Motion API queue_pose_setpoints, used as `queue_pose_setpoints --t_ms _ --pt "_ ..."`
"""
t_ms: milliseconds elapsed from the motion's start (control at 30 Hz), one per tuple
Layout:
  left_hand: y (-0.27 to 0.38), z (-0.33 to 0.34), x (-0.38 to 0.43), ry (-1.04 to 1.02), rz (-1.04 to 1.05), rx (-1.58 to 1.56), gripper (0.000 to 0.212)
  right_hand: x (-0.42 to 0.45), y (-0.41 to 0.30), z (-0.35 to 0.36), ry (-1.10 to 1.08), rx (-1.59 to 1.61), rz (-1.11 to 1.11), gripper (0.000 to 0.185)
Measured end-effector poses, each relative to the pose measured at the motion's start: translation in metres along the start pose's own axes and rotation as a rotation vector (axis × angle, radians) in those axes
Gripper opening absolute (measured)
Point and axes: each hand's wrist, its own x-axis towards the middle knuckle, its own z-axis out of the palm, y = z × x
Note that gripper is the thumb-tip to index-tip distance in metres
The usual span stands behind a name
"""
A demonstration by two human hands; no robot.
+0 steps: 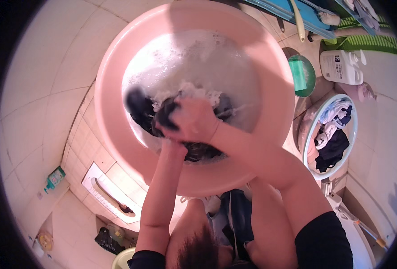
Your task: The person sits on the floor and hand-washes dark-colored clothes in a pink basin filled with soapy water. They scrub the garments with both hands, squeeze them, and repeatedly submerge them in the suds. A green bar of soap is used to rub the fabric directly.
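A large pink plastic basin (198, 180) stands before me, holding cloudy, sudsy water (208, 64). In its near half both of my hands press together on a wet black garment (143, 112), blurred by motion. My right hand (196, 117) lies on top, gripping a bunched part of the cloth. Beneath and beside it, my left hand (170, 136) is mostly hidden, its fingers closed around the same cloth. More dark fabric (202, 151) lies in the water under my wrists.
A blue-rimmed basin (306, 151) of clothes stands at right. Past it are a green bowl (311, 75), a white pump jug (341, 67) and a brush (329, 18). A squat toilet (109, 195) is set in the tiled floor at left, near a green pump bottle (54, 178).
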Motion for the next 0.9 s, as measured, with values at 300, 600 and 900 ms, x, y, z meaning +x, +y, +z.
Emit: queue_pose_setpoints --t_ms 300,600,900 --pt "0.057 -0.020 0.003 -0.034 -0.104 -0.034 0.040 0.002 0.089 -0.024 -0.012 0.202 0.514 0.068" --pt "0.056 -0.024 0.024 -0.168 0.051 -0.034 0.028 -0.050 0.060 -0.018 -1.083 0.037 0.588 0.044" --pt "-0.012 -0.074 0.053 0.226 0.327 1.547 0.038 -0.076 0.063 -0.006 -0.578 -0.411 0.584 0.052"
